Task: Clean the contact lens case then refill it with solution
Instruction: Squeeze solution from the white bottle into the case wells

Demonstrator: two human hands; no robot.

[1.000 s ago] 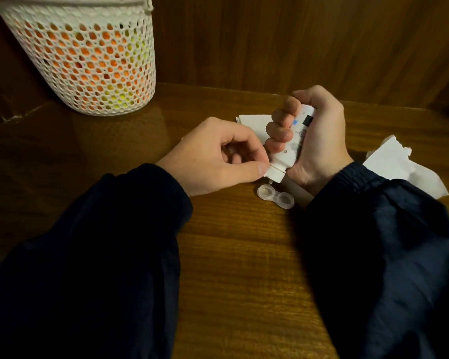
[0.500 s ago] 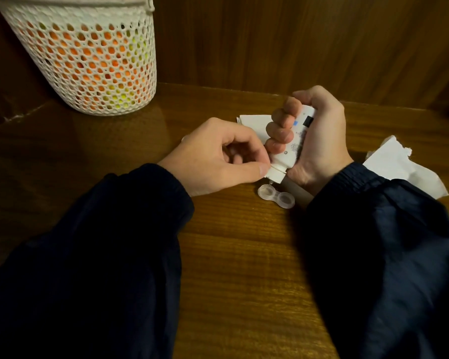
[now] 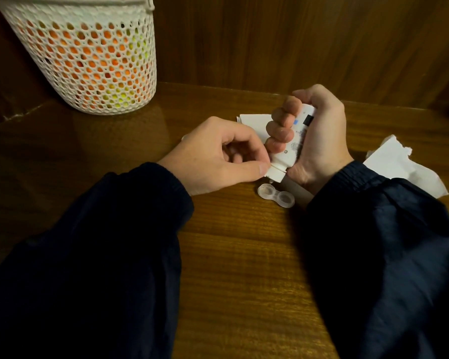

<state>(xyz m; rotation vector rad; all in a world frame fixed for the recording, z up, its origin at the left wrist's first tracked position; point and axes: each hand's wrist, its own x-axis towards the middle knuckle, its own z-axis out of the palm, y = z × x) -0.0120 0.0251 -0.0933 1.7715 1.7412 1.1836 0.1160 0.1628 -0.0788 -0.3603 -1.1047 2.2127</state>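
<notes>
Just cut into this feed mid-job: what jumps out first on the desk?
At centre, the right hand grips a white bottle tipped nozzle-down, while the left hand pinches its cap end just above the open clear lens case on the desk. A white mesh basket with orange and yellow contents stands far left, and white tissue lies at the right edge.

Right hand (image 3: 319, 141) grips inverted solution bottle (image 3: 292, 145), centre right; left hand (image 3: 215, 156) pinches its cap (image 3: 275, 174); open lens case (image 3: 275, 195) directly below on wooden table (image 3: 244, 268); mesh basket (image 3: 88, 55) upper left.
</notes>
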